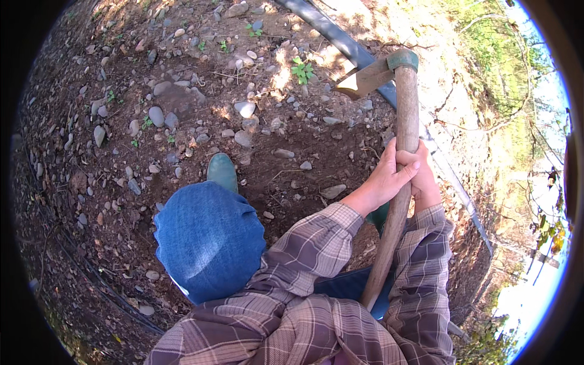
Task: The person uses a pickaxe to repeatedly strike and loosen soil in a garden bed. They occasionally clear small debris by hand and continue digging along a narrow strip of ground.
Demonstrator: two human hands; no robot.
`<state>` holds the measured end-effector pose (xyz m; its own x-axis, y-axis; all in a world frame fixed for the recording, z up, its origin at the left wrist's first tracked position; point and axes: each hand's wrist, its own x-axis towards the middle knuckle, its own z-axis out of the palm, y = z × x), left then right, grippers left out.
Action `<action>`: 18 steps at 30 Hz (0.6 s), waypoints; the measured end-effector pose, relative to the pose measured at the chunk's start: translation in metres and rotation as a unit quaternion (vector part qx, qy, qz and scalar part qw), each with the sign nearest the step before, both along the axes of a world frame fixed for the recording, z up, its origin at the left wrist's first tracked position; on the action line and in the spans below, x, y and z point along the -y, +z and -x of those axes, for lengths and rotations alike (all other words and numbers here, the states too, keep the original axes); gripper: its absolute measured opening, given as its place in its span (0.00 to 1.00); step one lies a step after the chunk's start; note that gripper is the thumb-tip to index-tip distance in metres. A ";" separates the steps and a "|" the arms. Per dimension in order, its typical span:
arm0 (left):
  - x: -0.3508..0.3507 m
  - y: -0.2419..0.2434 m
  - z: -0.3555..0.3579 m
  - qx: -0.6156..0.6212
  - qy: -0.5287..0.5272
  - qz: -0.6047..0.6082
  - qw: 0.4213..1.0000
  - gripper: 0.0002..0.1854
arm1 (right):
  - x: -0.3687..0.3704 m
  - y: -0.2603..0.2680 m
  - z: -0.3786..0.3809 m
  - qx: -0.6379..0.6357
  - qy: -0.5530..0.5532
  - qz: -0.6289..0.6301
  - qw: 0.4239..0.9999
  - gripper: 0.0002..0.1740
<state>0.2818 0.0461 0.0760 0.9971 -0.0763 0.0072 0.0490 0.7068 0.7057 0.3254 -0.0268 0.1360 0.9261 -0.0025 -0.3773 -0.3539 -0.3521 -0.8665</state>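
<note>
Both of my hands are closed around the wooden handle of a grub hoe. My left hand wraps it from the left, and my right hand grips from the right at about the same height, the fingers overlapping. Above the hands, the hoe's metal blade points left from a green-painted eye and is held up off the ground. The handle's lower end passes between my forearms toward my body. Under the blade lies stony brown soil, with a darker, loose patch in front of me.
A dark pipe runs diagonally behind the hoe head. Thin black hoses lie at lower left. My bent denim knee and a green boot are at left; another boot is partly hidden. Small green plants grow among scattered stones.
</note>
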 end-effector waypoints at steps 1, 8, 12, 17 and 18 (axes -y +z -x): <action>0.002 -0.006 0.001 -0.041 -0.004 -0.006 0.999 0.40 | -0.001 -0.007 -0.010 -0.013 0.027 0.024 0.999 0.17; 0.007 -0.029 0.013 -0.156 -0.118 0.093 0.976 0.47 | 0.015 -0.036 -0.003 -0.029 0.012 0.041 0.999 0.19; 0.009 -0.030 0.017 -0.210 -0.155 0.102 0.960 0.44 | 0.026 -0.044 0.016 -0.042 0.010 0.068 0.997 0.21; 0.013 -0.038 0.022 -0.220 -0.169 -0.016 0.961 0.37 | 0.042 -0.060 0.051 -0.057 -0.016 -0.010 0.998 0.16; 0.013 -0.039 0.023 -0.221 -0.175 -0.040 0.959 0.37 | 0.045 -0.063 0.056 -0.062 -0.023 -0.025 0.997 0.15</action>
<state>0.2590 0.0329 0.0374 0.8152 -0.3885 -0.4295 0.5791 0.5370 0.6134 0.2697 -0.0717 0.0731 0.8713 -0.0220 -0.4903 -0.4749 -0.2900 -0.8309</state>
